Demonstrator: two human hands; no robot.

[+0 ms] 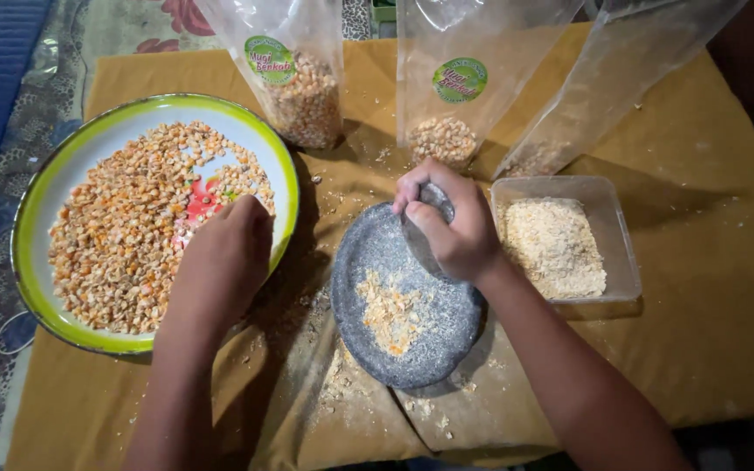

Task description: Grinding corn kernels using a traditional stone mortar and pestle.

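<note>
A round white plate with a green rim (41,196) holds a spread of orange and yellow corn kernels (124,235). My left hand (224,257) reaches into the plate's right side, fingers bent down among the kernels. To the right lies a flat grey stone mortar (447,336) with a small heap of crushed corn (387,312) on it. My right hand (451,222) is closed around a grey stone pestle (436,201) over the mortar's upper edge.
A clear plastic tub (617,235) of ground corn sits right of the mortar. Three clear plastic bags, two with green labels, stand at the back (303,78) (460,83) (604,78). A mustard cloth (700,331) with scattered crumbs covers the surface.
</note>
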